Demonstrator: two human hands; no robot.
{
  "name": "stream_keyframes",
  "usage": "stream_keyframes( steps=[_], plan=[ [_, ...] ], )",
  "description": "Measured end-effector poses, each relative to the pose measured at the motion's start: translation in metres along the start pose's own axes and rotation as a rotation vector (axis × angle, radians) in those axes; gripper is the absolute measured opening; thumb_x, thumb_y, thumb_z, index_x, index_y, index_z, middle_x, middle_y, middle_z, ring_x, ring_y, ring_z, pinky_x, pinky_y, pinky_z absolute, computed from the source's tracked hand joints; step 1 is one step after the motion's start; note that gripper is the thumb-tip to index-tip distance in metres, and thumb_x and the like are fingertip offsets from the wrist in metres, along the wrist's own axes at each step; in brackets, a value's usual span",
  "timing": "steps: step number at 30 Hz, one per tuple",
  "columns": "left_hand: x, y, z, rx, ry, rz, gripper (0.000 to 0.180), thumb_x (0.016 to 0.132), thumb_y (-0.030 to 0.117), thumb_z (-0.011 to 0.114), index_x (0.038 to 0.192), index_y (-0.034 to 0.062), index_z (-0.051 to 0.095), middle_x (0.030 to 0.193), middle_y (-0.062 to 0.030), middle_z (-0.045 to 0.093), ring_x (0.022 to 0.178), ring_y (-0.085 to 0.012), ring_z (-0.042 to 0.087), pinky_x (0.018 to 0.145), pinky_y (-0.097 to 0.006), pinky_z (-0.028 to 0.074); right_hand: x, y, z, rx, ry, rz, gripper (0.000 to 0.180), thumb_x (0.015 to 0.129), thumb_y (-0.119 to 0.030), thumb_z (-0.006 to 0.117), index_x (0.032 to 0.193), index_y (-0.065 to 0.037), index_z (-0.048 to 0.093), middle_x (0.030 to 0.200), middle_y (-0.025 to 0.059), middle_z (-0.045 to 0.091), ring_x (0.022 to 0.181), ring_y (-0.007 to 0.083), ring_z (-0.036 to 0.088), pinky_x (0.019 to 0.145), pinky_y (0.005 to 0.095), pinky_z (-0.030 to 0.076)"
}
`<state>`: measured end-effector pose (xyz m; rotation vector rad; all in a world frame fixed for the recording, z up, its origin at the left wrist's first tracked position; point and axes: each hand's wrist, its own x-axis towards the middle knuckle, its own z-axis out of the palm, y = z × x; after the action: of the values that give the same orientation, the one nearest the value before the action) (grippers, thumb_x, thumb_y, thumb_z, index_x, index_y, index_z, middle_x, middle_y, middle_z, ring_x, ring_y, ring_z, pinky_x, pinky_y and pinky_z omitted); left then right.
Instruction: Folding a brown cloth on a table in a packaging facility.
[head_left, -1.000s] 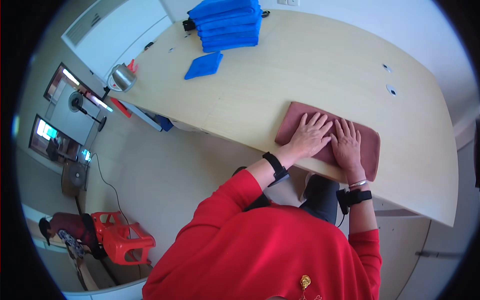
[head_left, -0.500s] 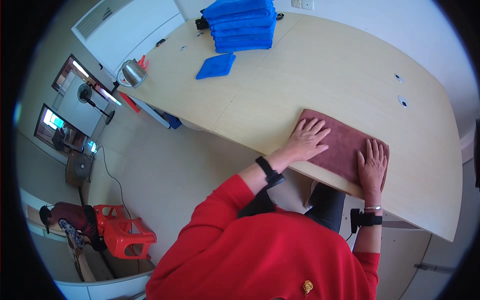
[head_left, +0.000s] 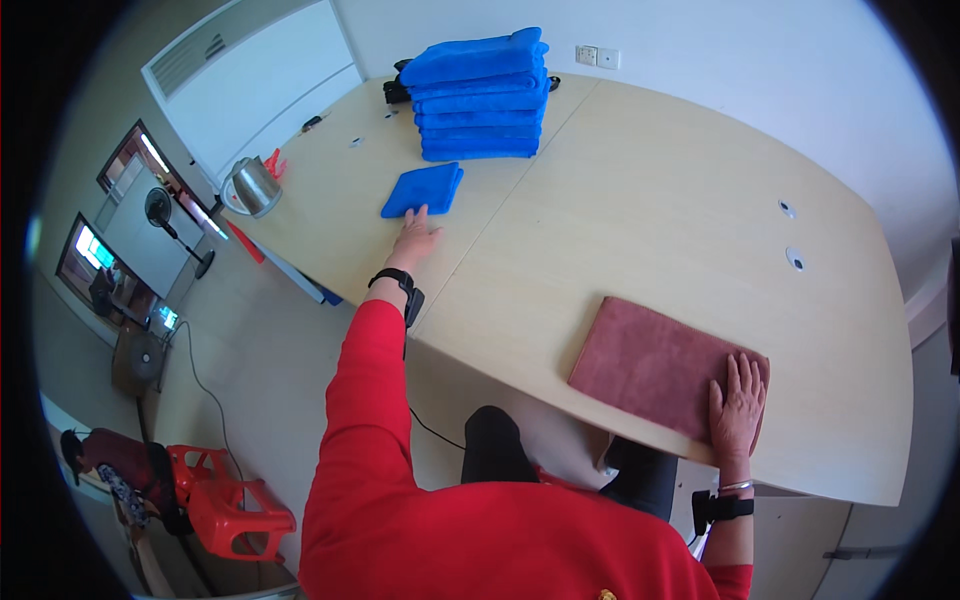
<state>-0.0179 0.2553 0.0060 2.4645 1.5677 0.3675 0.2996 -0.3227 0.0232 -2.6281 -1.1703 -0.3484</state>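
Observation:
A folded reddish-brown towel (head_left: 650, 365) lies at the table's front edge. Flat on its right end rests my right hand (head_left: 737, 408), fingers stretched out. My left hand (head_left: 413, 242) reaches far to the left, its fingers extended and the tips at the near edge of a small folded blue cloth (head_left: 420, 190). Whether those fingertips press on the cloth or only hover by it, I cannot tell. Behind the cloth stands a tall stack of folded blue towels (head_left: 478, 105).
A steel kettle (head_left: 257, 187) is at the left edge of the pale wooden table (head_left: 600, 220). Round cable holes (head_left: 795, 258) sit on the right side. On the floor to the left are red plastic stools (head_left: 235, 515), beside a bent-over person (head_left: 125, 465), and a standing fan (head_left: 170, 220).
My left hand has left the brown towel and moved far left to the small blue cloth. My right hand stays on the towel. The view has tilted up a little.

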Motion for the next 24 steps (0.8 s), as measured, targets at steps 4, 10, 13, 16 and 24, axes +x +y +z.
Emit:
stream_keyframes(
  steps=[4, 10, 13, 16, 24],
  plan=[
    [0.023, 0.0, 0.019, 0.068, -0.045, -0.075, 0.074, 0.092, 0.047, 0.049, 0.153, 0.0126, 0.024, 0.16, -0.0178, 0.019, 0.146, -0.0334, 0.022, 0.115, -0.051, 0.026, -0.001, -0.001, -0.003, -0.013, -0.032, 0.026, 0.053, 0.094, -0.031, 0.053, 0.14, -0.007, 0.047, 0.149, 0.0125, 0.042, 0.142, 0.0324, 0.031, 0.118, 0.0436, 0.022],
    [0.037, -0.004, 0.01, 0.155, -0.033, -0.168, 0.071, 0.093, 0.051, 0.043, 0.151, 0.0128, 0.029, 0.159, -0.0137, 0.024, 0.145, -0.0319, 0.025, 0.113, -0.057, 0.025, 0.004, -0.005, 0.002, -0.003, -0.055, 0.039, 0.053, 0.093, -0.031, 0.053, 0.14, -0.007, 0.047, 0.149, 0.0125, 0.042, 0.141, 0.0326, 0.031, 0.118, 0.0431, 0.021],
    [0.034, 0.016, 0.016, 0.173, -0.015, -0.176, 0.068, 0.093, 0.049, 0.045, 0.149, 0.0122, 0.032, 0.156, -0.0155, 0.027, 0.144, -0.0318, 0.028, 0.112, -0.058, 0.025, 0.001, 0.001, 0.001, -0.013, -0.033, 0.042, 0.053, 0.093, -0.031, 0.053, 0.141, -0.007, 0.047, 0.149, 0.0124, 0.042, 0.141, 0.0322, 0.031, 0.119, 0.0424, 0.021],
    [0.028, 0.025, 0.016, 0.153, -0.039, -0.162, 0.068, 0.092, 0.046, 0.048, 0.148, 0.0104, 0.033, 0.154, -0.0171, 0.032, 0.141, -0.0329, 0.032, 0.112, -0.056, 0.028, 0.001, 0.0, -0.004, -0.03, -0.061, 0.06, 0.053, 0.095, -0.033, 0.05, 0.142, -0.008, 0.046, 0.15, 0.0113, 0.041, 0.143, 0.0309, 0.029, 0.12, 0.0416, 0.019],
    [-0.116, 0.217, 0.021, -0.193, 0.069, 0.767, 0.048, 0.09, 0.03, 0.061, 0.128, 0.0009, 0.054, 0.138, -0.0215, 0.049, 0.128, -0.0361, 0.047, 0.107, -0.046, 0.038, 0.011, 0.002, 0.008, -0.051, -0.038, 0.054, 0.054, 0.097, -0.037, 0.049, 0.143, -0.011, 0.045, 0.15, 0.0109, 0.04, 0.142, 0.0308, 0.03, 0.118, 0.0424, 0.021]
  ],
)
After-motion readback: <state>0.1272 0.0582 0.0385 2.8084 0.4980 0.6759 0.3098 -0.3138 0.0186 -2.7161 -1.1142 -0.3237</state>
